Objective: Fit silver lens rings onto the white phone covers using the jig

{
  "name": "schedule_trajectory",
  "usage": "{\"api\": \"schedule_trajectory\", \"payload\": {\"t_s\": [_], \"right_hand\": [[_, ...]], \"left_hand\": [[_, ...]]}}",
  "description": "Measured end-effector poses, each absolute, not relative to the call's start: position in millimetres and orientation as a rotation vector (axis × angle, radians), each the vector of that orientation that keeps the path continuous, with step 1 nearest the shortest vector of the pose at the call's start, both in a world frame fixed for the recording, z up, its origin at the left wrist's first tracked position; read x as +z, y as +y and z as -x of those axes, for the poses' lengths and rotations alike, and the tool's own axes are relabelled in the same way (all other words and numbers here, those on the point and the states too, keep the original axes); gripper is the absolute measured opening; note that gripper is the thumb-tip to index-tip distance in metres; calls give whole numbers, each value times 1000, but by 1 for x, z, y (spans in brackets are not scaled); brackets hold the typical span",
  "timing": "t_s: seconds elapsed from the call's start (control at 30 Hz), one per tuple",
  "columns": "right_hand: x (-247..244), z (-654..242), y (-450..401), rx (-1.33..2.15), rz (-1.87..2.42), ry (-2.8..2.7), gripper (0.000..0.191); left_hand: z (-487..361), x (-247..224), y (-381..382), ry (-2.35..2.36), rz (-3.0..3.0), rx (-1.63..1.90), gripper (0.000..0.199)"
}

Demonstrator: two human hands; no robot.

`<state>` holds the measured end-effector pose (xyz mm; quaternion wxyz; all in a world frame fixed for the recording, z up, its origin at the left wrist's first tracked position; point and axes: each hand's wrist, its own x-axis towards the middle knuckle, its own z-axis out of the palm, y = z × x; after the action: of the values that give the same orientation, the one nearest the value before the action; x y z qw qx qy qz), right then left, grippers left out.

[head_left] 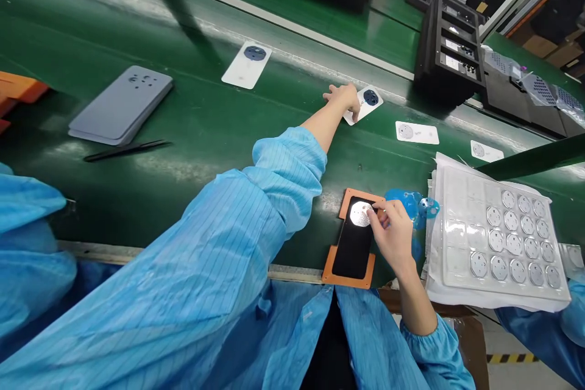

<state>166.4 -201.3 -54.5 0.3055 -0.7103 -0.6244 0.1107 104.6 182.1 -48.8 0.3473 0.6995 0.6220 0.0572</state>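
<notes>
My left hand [342, 99] reaches out over the green belt [192, 195], its fingers spread at the near-left end of a white phone back panel [365, 108] with a dark round camera disc [370, 97]. Whether it grips the panel cannot be seen. Close to me, my right hand [393, 231] has thumb and forefinger pinched at the right edge of a shiny silver disc [360, 214]. This disc lies on the upper part of a black panel [351, 253], which sits in an orange fixture [329, 265]. Blue film discs [406, 200] lie beside the right hand.
A clear tray [461, 256] of silver discs stands at right. More white panels [247, 66] lie along the belt. At left are stacked grey panels [119, 103], tweezers [125, 150] and an orange fixture [22, 88]. A black rack [450, 49] and a green bar [534, 158] stand right.
</notes>
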Motion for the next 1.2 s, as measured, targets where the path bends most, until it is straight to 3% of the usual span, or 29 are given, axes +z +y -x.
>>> {"api": "schedule_trajectory", "payload": {"t_s": [0.17,0.33,0.43,0.5,0.67,0.97,1.03,1.13,1.2], "right_hand": [[-52,-165,-218,234,1739,-1987,18],[-24,-180,-203,-67,1694,-1704,16],[0,-191,-187,-247,1696,-1448,35],[9,-197,-179,-85,1694,-1353,50],[7,-198,-178,773,1526,-1143,24],[-7,-188,-175,853,1536,-963,36],[-5,-186,-174,712,1626,-1080,39],[0,-183,-178,87,1731,-1179,42],[2,-179,-181,-199,1726,-1209,30]], "left_hand": [[-89,-34,165,1455,-1878,445,47],[-69,16,112,967,-1816,1086,15],[-55,54,57,636,-1918,995,21],[-48,71,24,458,-1980,849,22],[-43,59,-26,339,-1769,689,27],[-30,10,-62,425,-1640,397,37],[-28,7,-61,445,-1566,417,37],[-28,0,-59,525,-1450,578,39],[-29,-5,-61,561,-1367,708,42]]}}
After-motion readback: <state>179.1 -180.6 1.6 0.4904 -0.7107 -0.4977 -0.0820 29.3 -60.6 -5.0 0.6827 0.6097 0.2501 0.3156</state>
